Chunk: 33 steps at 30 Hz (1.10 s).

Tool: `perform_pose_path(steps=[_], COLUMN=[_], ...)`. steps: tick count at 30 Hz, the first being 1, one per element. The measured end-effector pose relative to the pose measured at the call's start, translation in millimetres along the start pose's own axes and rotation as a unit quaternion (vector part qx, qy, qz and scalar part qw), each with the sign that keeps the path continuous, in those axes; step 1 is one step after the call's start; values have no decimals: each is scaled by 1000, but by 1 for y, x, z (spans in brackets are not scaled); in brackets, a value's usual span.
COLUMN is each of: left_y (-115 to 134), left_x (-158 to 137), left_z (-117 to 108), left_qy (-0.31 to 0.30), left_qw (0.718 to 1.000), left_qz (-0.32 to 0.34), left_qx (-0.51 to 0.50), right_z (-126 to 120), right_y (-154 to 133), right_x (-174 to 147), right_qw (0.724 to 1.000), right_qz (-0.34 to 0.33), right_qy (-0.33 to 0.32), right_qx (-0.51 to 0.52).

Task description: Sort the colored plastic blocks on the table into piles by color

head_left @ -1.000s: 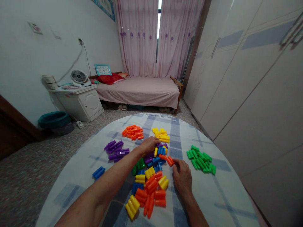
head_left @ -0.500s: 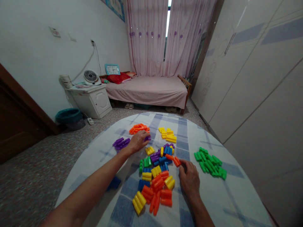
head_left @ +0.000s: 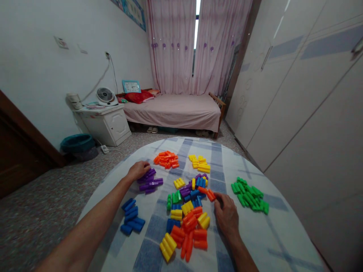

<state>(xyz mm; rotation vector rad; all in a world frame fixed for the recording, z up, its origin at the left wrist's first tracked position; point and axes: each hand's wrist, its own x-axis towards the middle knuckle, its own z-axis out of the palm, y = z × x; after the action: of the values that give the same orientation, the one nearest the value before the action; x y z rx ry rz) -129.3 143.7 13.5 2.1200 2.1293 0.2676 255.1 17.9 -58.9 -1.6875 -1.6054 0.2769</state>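
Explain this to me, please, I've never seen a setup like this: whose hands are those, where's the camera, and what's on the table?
No machine here: these are a person's bare hands, seen from a camera worn on that same person's head, looking forward and down.

On the blue-and-white tablecloth lie small plastic pieces. A mixed-colour heap sits in the middle. Around it are single-colour groups: orange pile and yellow pile beyond, green pile right, purple pile and blue pile left.

The left hand is at the purple pile; its grip is unclear. The right hand's fingertips touch an orange piece at the heap's edge.
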Motion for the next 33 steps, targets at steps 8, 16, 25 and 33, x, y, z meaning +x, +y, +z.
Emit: perform_pose_path(steps=[8,16,25,33], left_y=[78,194,215,205], left_x=[-12,-8,-3,-17], left_z=[-3,39,58,48], left_qy=[49,-60,-100,-35], left_qw=[992,979,978,962], left_qz=[95,141,87,113], left_qx=[-62,-131,-161,-245], right_z=[1,0,0,-1], right_y=[-4,-5,-7,-6], right_x=[-1,-1,-2,-2], right_qw=[1000,1000,1000,1000], right_qz=[-2,-3,-5,-7], right_qy=[10,10,17,12], right_qx=[2,13,13,15])
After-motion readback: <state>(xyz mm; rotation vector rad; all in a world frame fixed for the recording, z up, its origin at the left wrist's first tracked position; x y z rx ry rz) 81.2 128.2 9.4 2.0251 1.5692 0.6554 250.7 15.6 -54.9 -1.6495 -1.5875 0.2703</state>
